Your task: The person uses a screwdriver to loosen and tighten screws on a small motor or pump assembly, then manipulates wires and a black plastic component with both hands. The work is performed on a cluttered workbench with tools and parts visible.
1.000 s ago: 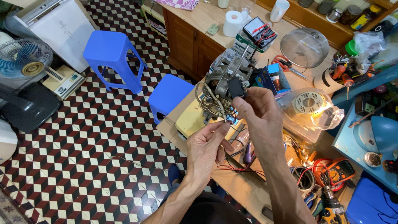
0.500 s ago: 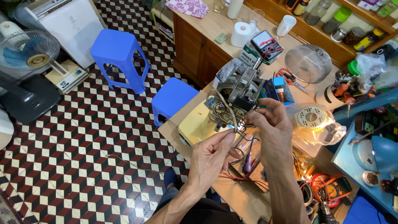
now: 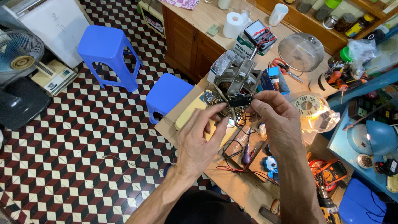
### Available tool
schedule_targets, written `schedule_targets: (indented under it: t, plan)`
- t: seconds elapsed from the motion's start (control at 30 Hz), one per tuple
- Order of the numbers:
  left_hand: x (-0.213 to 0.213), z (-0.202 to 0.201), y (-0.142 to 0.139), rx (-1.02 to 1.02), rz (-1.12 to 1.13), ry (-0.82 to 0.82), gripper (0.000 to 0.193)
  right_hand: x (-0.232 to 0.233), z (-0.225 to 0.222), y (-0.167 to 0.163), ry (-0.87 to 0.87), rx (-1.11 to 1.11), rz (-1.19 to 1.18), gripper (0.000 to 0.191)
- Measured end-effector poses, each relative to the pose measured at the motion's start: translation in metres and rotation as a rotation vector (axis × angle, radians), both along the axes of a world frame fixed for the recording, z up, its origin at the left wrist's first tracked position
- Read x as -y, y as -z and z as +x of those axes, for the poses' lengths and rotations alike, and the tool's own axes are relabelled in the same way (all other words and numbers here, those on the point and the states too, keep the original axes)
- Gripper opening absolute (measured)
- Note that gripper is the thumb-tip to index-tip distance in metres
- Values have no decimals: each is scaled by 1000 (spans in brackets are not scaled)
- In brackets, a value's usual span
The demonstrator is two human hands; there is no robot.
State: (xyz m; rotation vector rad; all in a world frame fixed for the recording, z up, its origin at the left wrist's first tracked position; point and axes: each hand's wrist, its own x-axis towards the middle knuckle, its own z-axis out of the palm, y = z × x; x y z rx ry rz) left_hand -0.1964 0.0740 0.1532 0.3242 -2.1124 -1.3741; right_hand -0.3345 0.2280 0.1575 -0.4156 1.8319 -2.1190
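Observation:
A grey metal electric motor (image 3: 237,81) with copper windings and loose wires stands on the wooden workbench (image 3: 232,184). My right hand (image 3: 278,118) pinches a small black part (image 3: 239,100) and wires at the motor's front. My left hand (image 3: 202,139) reaches up from below, its fingertips on the wires beside the same part. Both hands meet just under the motor.
Two blue plastic stools (image 3: 108,54) (image 3: 168,95) stand on the checkered floor at the left. A multimeter (image 3: 260,35), paper roll (image 3: 233,25), clear dome lid (image 3: 301,52) and fan part in plastic (image 3: 311,108) lie behind. A screwdriver (image 3: 246,152), orange meter (image 3: 331,172) and blue lamp (image 3: 379,137) crowd the right.
The view has tilted, so motor and hands sit a little lower in the frame. My left hand's fingers have closed in on the wires next to my right hand's pinch.

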Motion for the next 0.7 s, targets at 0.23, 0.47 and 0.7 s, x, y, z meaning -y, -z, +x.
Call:
schedule_targets:
  t: [0.23, 0.47, 0.7]
  plan:
    - [29, -41, -32, -161, -644, 131, 55, -10, 2, -7, -72, 126, -106, 16]
    - [30, -54, -39, -110, -570, 253, 34, -26, 8, -9, -128, 294, -239, 17]
    - [35, -66, -55, -234, -679, 368, 32, -31, 7, -1, -110, 274, -263, 20]
